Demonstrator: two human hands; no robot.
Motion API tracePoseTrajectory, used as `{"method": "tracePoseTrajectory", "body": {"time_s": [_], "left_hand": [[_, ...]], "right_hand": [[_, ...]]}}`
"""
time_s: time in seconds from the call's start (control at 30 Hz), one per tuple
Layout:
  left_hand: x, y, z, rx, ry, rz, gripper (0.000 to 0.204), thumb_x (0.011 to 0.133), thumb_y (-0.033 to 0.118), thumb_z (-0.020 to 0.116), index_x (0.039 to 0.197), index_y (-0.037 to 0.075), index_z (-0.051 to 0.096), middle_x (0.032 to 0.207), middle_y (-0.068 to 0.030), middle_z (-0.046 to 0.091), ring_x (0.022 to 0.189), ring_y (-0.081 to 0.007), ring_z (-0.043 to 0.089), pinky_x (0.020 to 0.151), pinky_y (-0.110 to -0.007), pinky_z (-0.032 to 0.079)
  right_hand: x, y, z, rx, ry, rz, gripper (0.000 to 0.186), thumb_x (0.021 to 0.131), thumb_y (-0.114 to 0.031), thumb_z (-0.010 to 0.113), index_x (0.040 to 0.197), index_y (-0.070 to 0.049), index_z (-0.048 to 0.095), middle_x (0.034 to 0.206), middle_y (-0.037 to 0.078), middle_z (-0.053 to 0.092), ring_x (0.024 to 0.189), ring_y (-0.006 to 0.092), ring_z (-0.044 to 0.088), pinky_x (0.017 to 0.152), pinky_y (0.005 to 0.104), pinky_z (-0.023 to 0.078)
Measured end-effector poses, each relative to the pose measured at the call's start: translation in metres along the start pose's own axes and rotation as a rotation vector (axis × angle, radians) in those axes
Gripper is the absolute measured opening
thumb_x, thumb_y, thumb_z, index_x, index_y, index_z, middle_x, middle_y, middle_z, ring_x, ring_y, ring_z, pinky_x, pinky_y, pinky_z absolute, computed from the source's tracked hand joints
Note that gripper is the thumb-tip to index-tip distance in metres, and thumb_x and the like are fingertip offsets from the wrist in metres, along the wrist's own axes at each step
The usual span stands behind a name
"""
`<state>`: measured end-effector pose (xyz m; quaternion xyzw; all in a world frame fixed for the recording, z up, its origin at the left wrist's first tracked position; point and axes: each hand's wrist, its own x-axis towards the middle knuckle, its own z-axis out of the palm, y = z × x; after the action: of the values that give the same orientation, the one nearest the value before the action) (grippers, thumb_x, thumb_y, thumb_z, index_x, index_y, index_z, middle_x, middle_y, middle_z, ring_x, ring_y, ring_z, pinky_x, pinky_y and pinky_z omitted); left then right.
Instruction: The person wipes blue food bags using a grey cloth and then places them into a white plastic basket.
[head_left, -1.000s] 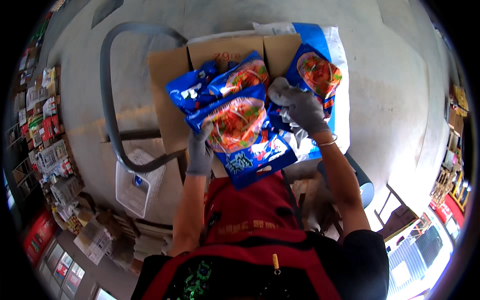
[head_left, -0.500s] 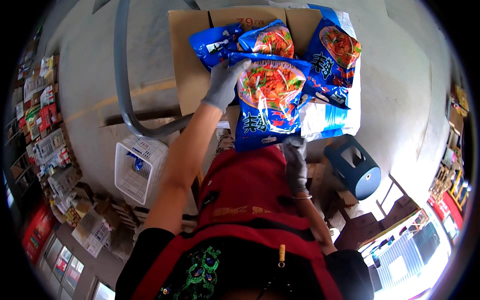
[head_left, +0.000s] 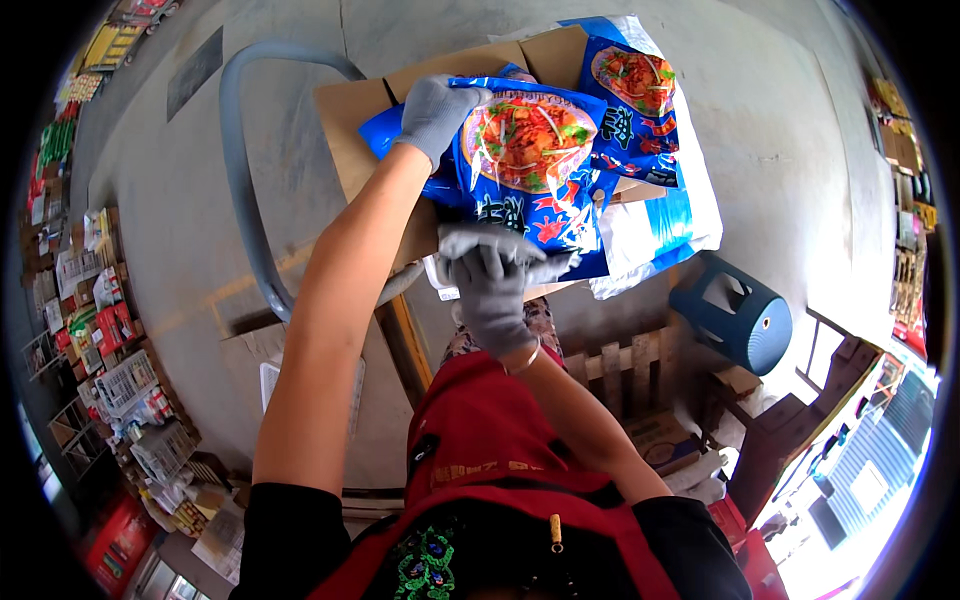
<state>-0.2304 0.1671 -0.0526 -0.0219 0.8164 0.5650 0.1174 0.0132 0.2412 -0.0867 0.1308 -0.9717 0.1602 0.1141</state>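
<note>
and my gloved left hand (head_left: 437,118) is clenched on the top corner of this blue food pouch (head_left: 528,142), up over the open cardboard box (head_left: 345,140)! my gloved right hand (head_left: 492,290) half curls at its bottom edge (gripping? can't tell). seemingly a positioning step, calling for steady support below. another blue pouch (head_left: 380,130) peeks from the box.

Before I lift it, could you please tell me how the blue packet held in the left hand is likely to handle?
The blue packet will probably flex, since it looks creased. Its glossy front may prove slippery. Held only near its upper-left corner, where the left hand is, it might sag.
</note>
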Motion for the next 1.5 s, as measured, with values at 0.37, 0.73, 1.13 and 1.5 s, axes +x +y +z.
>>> {"method": "tracePoseTrajectory", "body": {"time_s": [0.37, 0.73, 1.13, 1.5], "left_hand": [[0.009, -0.025, 0.008, -0.006, 0.133, 0.048, 0.040, 0.078, 0.038, 0.071, 0.092, 0.000, 0.071, 0.086, -0.0172, 0.071, 0.079, -0.0289, 0.069, 0.072, -0.036, 0.052], [0.022, -0.037, 0.022, 0.355, 0.305, 0.025, 0.042, 0.088, 0.040, 0.060, 0.102, 0.001, 0.068, 0.095, -0.0188, 0.069, 0.091, -0.0348, 0.065, 0.079, -0.037, 0.049], [0.001, -0.010, -0.029, 0.056, -0.222, -0.107, 0.026, 0.091, 0.026, 0.065, 0.099, 0.002, 0.069, 0.080, -0.0005, 0.065, 0.067, -0.0067, 0.055, 0.063, -0.025, 0.046], [0.002, -0.023, -0.020, -0.056, -0.097, -0.078, 0.018, 0.089, 0.020, 0.066, 0.087, 0.002, 0.070, 0.059, 0.0041, 0.049, 0.048, -0.0055, 0.042, 0.043, -0.024, 0.035]], "right_hand": [[-0.033, 0.137, -0.124, 1.256, -0.018, 0.707, 0.039, 0.098, -0.020, 0.048, 0.128, 0.004, 0.049, 0.116, 0.013, 0.062, 0.102, 0.0224, 0.064, 0.086, 0.0321, 0.054], [0.028, 0.134, -0.052, 0.177, 0.032, 0.232, 0.049, 0.076, 0.002, 0.055, 0.123, -0.011, 0.055, 0.128, 0.014, 0.055, 0.107, 0.0397, 0.055, 0.087, 0.0479, 0.046], [0.093, 0.061, -0.081, 0.133, 0.131, 0.056, 0.044, 0.075, -0.004, 0.056, 0.119, -0.008, 0.061, 0.120, 0.013, 0.056, 0.111, 0.0374, 0.049, 0.092, 0.0456, 0.042], [0.003, 0.020, 0.006, -0.314, -0.113, -0.328, 0.029, 0.077, -0.024, 0.058, 0.102, -0.014, 0.066, 0.106, 0.008, 0.052, 0.097, 0.0296, 0.047, 0.064, 0.0415, 0.045]]}}
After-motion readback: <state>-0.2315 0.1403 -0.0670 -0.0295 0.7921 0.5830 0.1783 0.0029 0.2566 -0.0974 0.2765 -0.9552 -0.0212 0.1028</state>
